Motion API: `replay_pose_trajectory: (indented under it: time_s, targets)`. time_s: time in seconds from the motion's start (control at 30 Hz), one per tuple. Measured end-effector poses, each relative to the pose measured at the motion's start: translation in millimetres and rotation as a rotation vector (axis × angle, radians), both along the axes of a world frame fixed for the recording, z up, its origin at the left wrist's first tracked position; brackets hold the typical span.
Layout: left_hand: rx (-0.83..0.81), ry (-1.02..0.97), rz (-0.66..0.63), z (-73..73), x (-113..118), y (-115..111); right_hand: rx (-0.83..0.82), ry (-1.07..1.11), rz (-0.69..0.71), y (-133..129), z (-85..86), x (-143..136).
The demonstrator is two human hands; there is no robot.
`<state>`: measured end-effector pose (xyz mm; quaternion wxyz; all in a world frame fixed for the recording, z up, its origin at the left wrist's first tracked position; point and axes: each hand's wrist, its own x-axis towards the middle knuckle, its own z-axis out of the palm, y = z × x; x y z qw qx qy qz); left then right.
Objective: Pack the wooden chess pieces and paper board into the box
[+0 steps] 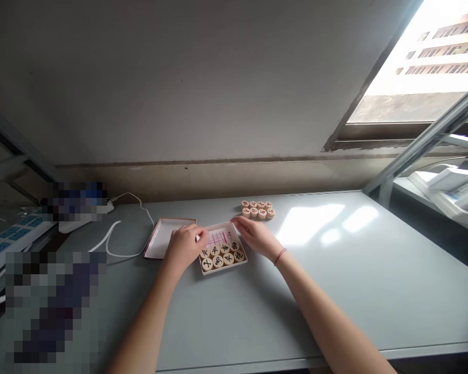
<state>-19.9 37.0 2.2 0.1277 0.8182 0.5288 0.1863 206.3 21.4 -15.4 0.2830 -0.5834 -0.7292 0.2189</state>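
Note:
An open shallow box (239,263) stands on the grey table between my two hands. Two rows of round wooden pieces (218,261) with black characters fill its near half, and pink printing shows on its floor behind them. My left hand (186,243) is at the box's left edge, fingers curled; what they hold, if anything, is hidden. My right hand (255,235) rests by the far right corner of the box, its fingers close together at the rim. Behind the box, round pieces with red characters (261,213) stand in two rows.
A box lid (164,236) with a white inside lies left of my left hand. A white cable (127,255) loops across the table (335,291) further left. Power strips (13,236) are at the far left. White devices (452,184) sit beyond the right edge.

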Motion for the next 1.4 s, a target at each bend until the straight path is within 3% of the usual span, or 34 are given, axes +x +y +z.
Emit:
replay_pose_trajectory:
  time_s: [0.13, 0.33, 0.7, 0.83, 0.9, 1.0, 1.13, 1.27, 1.4]
  targets:
    - [0.000, 0.113, -0.023, -3.9, -1, -4, -0.068, -0.187, -0.041, -4, -4.4, -19]
    - [-0.006, 0.102, -0.091, -8.1, -3, -6, -0.046, -0.209, -0.092, -3, -6.0, -17]
    - [-0.261, 0.031, -0.114, 13.1, -7, -8, -0.057, -0.192, -0.132, -3, -7.6, -17]
    - [-0.302, 0.009, -0.101, 17.5, -9, -8, -0.032, -0.167, -0.092, -2, -8.2, -14]
    - [-0.295, -0.016, -0.120, 17.3, -9, -8, 0.074, -0.144, -0.060, -4, -5.8, -14]
    - [-0.286, -0.048, -0.137, 14.8, -8, -6, 0.248, -0.099, 0.112, -10, 0.6, -21]
    - [-0.299, -0.065, -0.147, 10.9, -9, -5, 0.230, -0.064, 0.327, -19, 6.2, -35]
    - [-0.275, -0.087, -0.157, 9.2, -10, -4, 0.213, -0.053, 0.332, -20, 6.1, -38]
    - [-0.158, -0.287, -0.107, 10.7, -6, -2, 0.303, 0.025, 0.235, -20, 6.3, -37]
